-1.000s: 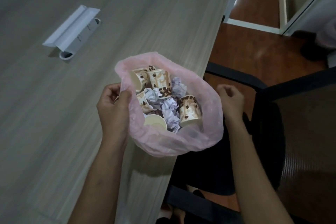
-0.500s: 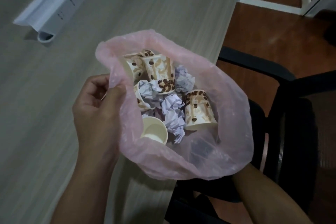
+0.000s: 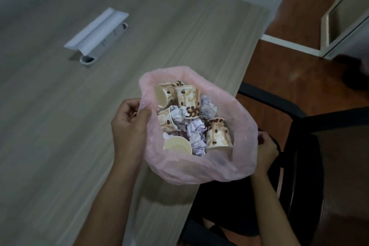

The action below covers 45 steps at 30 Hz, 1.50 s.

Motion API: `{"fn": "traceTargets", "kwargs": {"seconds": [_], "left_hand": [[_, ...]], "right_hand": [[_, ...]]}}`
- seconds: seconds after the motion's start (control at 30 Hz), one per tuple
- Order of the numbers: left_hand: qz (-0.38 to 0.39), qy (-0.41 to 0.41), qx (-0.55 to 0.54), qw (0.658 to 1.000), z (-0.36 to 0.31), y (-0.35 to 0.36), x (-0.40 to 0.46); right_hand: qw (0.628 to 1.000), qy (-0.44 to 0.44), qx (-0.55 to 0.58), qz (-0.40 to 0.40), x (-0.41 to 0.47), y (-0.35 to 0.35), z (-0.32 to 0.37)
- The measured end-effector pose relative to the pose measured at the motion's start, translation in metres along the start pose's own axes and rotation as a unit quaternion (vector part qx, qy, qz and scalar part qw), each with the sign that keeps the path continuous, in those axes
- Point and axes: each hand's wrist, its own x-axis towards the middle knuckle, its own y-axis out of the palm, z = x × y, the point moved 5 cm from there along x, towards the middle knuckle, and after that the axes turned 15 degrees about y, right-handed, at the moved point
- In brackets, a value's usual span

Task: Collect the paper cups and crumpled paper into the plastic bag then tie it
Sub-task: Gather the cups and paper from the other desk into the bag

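Both hands flank the plastic bag (image 3: 201,168) at the table (image 3: 60,146) edge; left hand (image 3: 129,126) pinches its 9 o'clock rim; right hand (image 3: 266,153) curls at 3 o'clock, grip unclear; paper cups (image 3: 218,135) and crumpled paper (image 3: 196,133) lie inside, so collecting appears done; next, gather the rim and knot.

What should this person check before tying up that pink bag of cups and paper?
1. Paper cups inside the plastic bag: ok, several lie in it.
2. Crumpled paper inside: ok.
3. Strays left on the table: ok, none seen in this view.
4. Left hand holds the bag's rim: ok, fingers pinch it.
5. Right hand holds the opposite rim: cannot tell, the bag hides its fingers.
6. Bag mouth gathered for a knot: not ok, it is wide open.
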Motion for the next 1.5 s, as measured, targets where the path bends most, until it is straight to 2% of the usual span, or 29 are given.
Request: {"fn": "traceTargets", "kwargs": {"seconds": [0.07, 0.13, 0.23, 0.33, 0.4, 0.43, 0.47, 0.5, 0.53, 0.63, 0.7, 0.9, 1.1, 1.27, 1.5], "left_hand": [[0.001, -0.004, 0.002, 1.000, -0.004, -0.004, 0.002], [0.003, -0.006, 0.010, 1.000, -0.008, -0.009, 0.004], [-0.001, -0.011, 0.020, 1.000, -0.012, -0.014, 0.008], [0.000, -0.009, 0.040, 0.999, -0.015, -0.016, 0.013], [0.000, -0.009, 0.055, 0.998, -0.016, -0.017, 0.015], [-0.001, -0.008, 0.061, 0.998, -0.017, -0.018, 0.015], [-0.002, -0.009, 0.071, 0.997, -0.017, -0.020, 0.016], [-0.002, -0.011, 0.083, 0.996, -0.017, -0.022, 0.017], [-0.002, -0.014, 0.097, 0.995, -0.017, -0.024, 0.018], [-0.002, -0.025, 0.148, 0.989, -0.020, -0.030, 0.021], [0.001, -0.029, 0.192, 0.981, -0.027, -0.031, 0.020], [0.071, -0.031, 0.327, 0.942, -0.055, -0.016, 0.013], [0.094, 0.085, 0.414, 0.902, -0.103, 0.023, -0.007], [0.143, 0.126, 0.357, 0.915, -0.146, 0.088, -0.055], [0.192, 0.142, 0.295, 0.925, -0.183, 0.177, -0.175]], "right_hand": [[0.992, -0.086, 0.056, -0.071, -0.021, -0.029, 0.038], [0.973, -0.187, 0.107, -0.084, -0.054, -0.055, 0.091], [0.939, -0.320, 0.125, -0.032, -0.102, -0.063, 0.146], [0.924, -0.375, 0.064, 0.049, -0.137, -0.029, 0.169], [0.919, -0.340, -0.039, 0.193, -0.142, 0.006, 0.166], [0.896, -0.329, -0.139, 0.265, -0.144, 0.023, 0.158], [0.861, -0.345, -0.226, 0.297, -0.147, 0.033, 0.149], [0.839, -0.361, -0.264, 0.308, -0.149, 0.037, 0.145], [0.838, -0.366, -0.259, 0.312, -0.150, 0.035, 0.144], [0.872, -0.338, -0.197, 0.294, -0.147, 0.015, 0.153], [0.878, -0.330, -0.212, 0.275, -0.142, 0.001, 0.161], [0.859, -0.340, -0.285, 0.256, -0.125, -0.029, 0.184], [0.847, -0.327, -0.343, 0.242, -0.091, -0.070, 0.187], [0.854, -0.318, -0.349, 0.220, -0.062, -0.151, 0.196], [0.867, -0.335, -0.333, 0.158, -0.003, -0.273, 0.176]]}}
